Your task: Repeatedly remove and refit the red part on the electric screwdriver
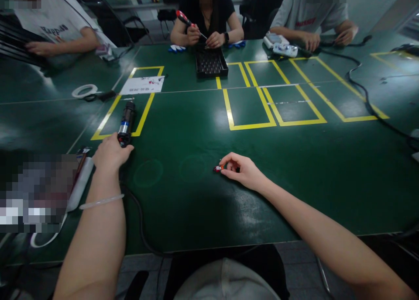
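As left hand (111,153) grips screwdriver (127,120) (corded), right hand (244,171) pinches red part (218,168).

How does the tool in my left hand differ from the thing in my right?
The black screwdriver is long and bulky; the red part is tiny. The left hand wraps the screwdriver's near end; the right hand pinches the red part in its fingertips. Both rest on the green table.

An assembly workshop: green bench (196,195), yellow tape boxes (249,126) at twelve o'clock, electric screwdriver (126,121) at ten, co-workers seated beyond.
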Available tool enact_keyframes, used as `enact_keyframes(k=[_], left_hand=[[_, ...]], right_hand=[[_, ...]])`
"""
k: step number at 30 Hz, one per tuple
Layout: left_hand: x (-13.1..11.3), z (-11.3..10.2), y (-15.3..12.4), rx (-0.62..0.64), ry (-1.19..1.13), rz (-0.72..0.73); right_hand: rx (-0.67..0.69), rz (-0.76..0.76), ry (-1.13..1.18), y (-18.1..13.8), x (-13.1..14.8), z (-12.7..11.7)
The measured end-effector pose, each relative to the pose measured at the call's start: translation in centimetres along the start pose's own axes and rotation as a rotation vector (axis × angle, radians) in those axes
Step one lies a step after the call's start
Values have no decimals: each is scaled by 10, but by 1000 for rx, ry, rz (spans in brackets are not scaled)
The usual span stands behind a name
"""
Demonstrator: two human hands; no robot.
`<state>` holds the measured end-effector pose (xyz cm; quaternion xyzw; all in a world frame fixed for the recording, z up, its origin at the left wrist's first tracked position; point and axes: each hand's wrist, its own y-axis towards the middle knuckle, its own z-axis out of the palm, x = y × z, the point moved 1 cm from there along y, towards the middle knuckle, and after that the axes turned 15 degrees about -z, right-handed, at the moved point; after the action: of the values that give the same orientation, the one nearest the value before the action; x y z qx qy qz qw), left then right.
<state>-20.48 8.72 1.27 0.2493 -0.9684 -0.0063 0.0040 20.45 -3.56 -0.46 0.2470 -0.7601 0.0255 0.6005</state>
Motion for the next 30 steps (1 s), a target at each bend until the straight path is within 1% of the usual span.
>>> enact_keyframes(k=[4, 8, 13, 16, 19, 24, 27, 30], left_hand=[[-8, -3, -7, -20, 11, 4], [-28, -6, -31, -13, 25, 71], [-71, -11, -84, -30, 27, 204], [-97, -15, -121, 3, -1, 317], [-114, -17, -154, 38, -37, 429], [-127, -16, -193, 97, -78, 580], [-129, -15, -205, 104, -110, 644], [-130, -15, -211, 109, -142, 675]], right_hand=[[0, 1, 9, 0, 0, 0], [9, 18, 13, 1, -2, 1], [-4, 20, 6, 1, -4, 2], [-4, 15, 1, 1, -6, 2], [-28, 1, -43, 1, -8, 2], [-88, -78, -176, 0, -9, 0], [-74, -152, -243, -1, -6, -1], [-52, -200, -310, -2, -3, -1]])
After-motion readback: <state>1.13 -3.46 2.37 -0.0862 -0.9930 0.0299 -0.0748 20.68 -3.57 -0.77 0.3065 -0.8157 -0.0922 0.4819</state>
